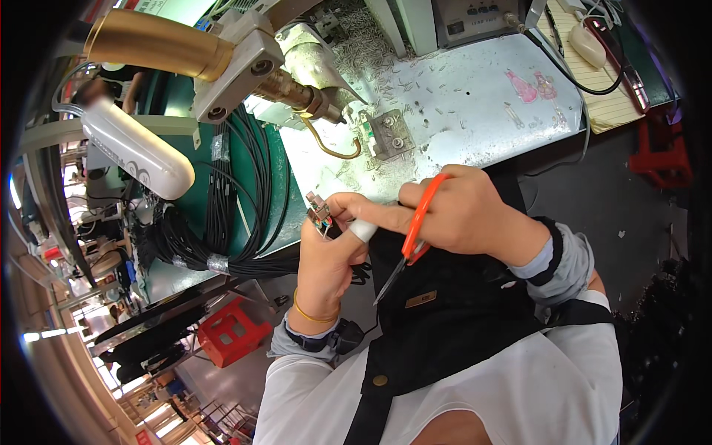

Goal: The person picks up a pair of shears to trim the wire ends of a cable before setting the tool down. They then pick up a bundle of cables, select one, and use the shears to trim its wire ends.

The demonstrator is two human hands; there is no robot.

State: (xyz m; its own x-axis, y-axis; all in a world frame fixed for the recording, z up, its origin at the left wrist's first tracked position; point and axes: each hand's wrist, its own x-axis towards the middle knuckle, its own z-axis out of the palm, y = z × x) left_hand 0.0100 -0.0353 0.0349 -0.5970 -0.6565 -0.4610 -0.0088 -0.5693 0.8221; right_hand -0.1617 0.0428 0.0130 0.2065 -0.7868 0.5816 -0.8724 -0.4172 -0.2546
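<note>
My left hand is closed, pinching a small metal connector with thin coloured wires showing at its end. My right hand grips orange-handled scissors, their dark blades pointing down toward my black apron. The right index finger reaches across to the left fingertips beside the connector. A white wrap covers a digit where the hands meet. Both hands are just off the near edge of the white work board. The fingers hide part of the connector.
A brass-coloured machine head with a nozzle hangs above a small metal fixture. Loose metal bits litter the board's back. Bundled black cables lie on the green mat at left, below a white lamp-like tube. Red stools stand below.
</note>
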